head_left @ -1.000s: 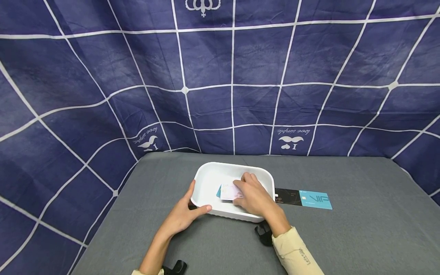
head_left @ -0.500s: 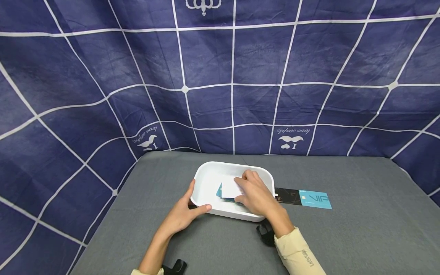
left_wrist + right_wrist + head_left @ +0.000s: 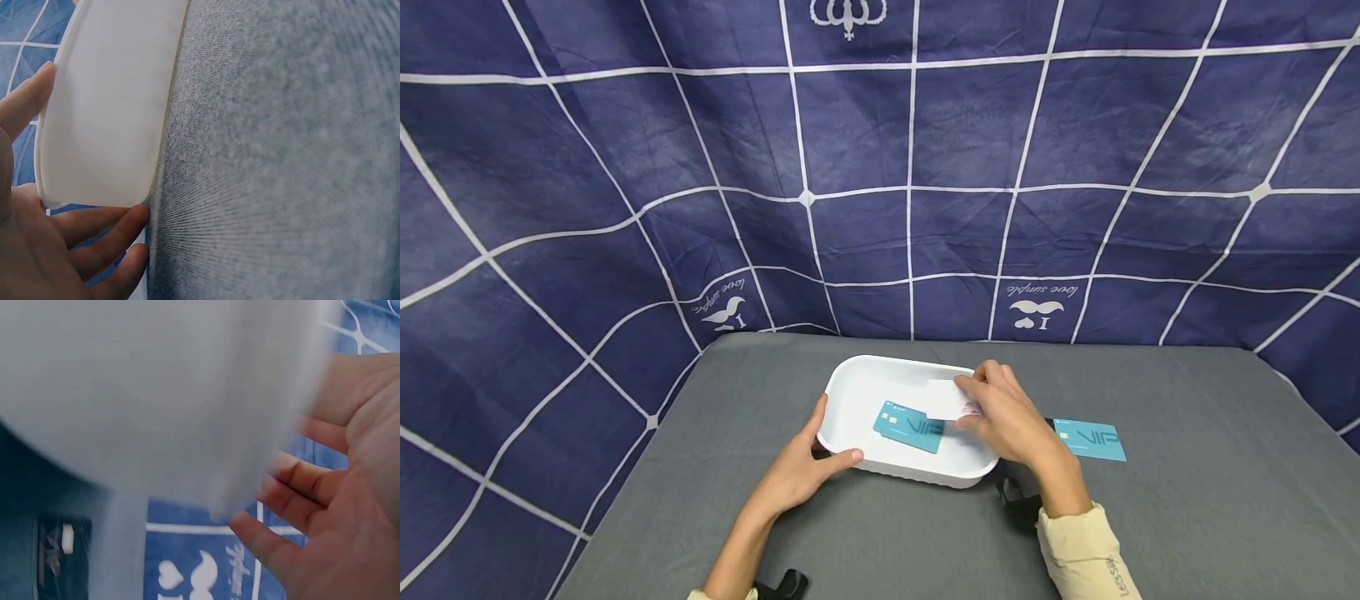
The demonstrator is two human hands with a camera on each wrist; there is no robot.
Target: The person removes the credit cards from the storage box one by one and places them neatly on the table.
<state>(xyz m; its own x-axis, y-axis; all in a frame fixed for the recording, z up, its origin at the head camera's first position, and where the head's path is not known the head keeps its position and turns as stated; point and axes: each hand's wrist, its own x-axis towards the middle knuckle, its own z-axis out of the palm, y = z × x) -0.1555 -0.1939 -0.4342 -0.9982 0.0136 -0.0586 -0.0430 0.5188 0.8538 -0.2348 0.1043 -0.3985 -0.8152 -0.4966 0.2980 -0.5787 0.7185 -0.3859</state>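
A white plastic tray (image 3: 917,473) stands on the grey table. My left hand (image 3: 796,468) holds its near left corner, the thumb at the front rim and the fingers round the left end. In the left wrist view the fingers (image 3: 115,244) touch the tray's end wall. My right hand (image 3: 1009,415) pinches a whitish card (image 3: 945,400) above the tray's right part. Overlapping blue VIP cards (image 3: 912,425) lie on the tray floor. In the right wrist view the tray wall (image 3: 156,394) hides the held card, and my right hand (image 3: 312,512) shows beside it.
Right of the tray, a blue VIP card (image 3: 1090,439) lies on the table (image 3: 1187,500). A black card (image 3: 62,556) beside it is mostly hidden by my right hand in the head view. A blue gridded curtain (image 3: 962,233) hangs along the back and left.
My right hand has lifted the whitish card off the blue cards and moved right with it, uncovering them. My left hand has stayed at the tray's corner.
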